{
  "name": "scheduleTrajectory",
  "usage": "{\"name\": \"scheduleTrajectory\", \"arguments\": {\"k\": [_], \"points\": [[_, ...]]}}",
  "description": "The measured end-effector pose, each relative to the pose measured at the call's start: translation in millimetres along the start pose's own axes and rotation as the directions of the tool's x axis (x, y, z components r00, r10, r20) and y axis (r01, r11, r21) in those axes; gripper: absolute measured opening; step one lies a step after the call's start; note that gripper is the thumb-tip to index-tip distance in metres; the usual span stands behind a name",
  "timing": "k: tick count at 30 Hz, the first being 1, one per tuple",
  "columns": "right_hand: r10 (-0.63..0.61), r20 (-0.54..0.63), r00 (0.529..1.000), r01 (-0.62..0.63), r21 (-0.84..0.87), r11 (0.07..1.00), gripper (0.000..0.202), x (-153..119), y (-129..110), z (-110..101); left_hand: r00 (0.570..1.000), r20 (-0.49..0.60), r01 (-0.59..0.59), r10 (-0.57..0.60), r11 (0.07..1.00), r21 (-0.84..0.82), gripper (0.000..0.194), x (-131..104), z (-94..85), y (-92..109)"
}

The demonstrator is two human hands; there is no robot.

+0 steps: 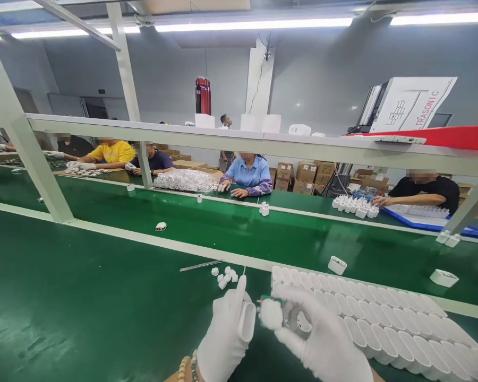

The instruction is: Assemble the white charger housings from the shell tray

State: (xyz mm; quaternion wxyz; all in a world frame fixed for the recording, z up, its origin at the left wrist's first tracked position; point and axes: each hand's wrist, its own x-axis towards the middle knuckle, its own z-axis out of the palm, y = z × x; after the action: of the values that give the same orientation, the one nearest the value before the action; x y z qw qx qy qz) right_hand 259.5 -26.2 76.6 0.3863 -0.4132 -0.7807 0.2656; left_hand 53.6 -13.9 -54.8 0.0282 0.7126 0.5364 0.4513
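My left hand point(227, 329), in a white glove, is wrapped round a white oval housing point(247, 321) whose open end faces right; its index finger points up. Just to the right, my right hand point(310, 329), also gloved, pinches a small white part with a green board point(271, 312) between thumb and fingers. The part and the housing are close but apart. Small white pieces point(228, 277) lie beyond my left hand, beside metal tweezers point(201, 265). Rows of white oval housings point(382, 318) stand on the green table to the right.
A green conveyor belt point(223, 233) crosses ahead, carrying scattered white parts, including an oval housing point(337, 265). A pale metal post point(27, 122) rises at left under a long shelf point(223, 137). Several people sit across the belt, near a clear-bag pile point(187, 180) and a blue tray point(406, 218).
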Motion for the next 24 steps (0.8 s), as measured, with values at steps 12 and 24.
{"name": "scheduleTrajectory", "arguments": {"k": [12,24], "points": [[-0.242,0.036,0.970,0.244,-0.107,0.964,0.045,-21,3,29,0.930,-0.170,-0.302,0.325,0.942,0.147,0.058,9,-34.4,40],[-0.168,-0.088,0.982,0.113,-0.439,0.891,0.027,-40,5,45,0.937,-0.158,-0.273,0.310,0.937,0.219,0.063,3,-28.8,40]]}}
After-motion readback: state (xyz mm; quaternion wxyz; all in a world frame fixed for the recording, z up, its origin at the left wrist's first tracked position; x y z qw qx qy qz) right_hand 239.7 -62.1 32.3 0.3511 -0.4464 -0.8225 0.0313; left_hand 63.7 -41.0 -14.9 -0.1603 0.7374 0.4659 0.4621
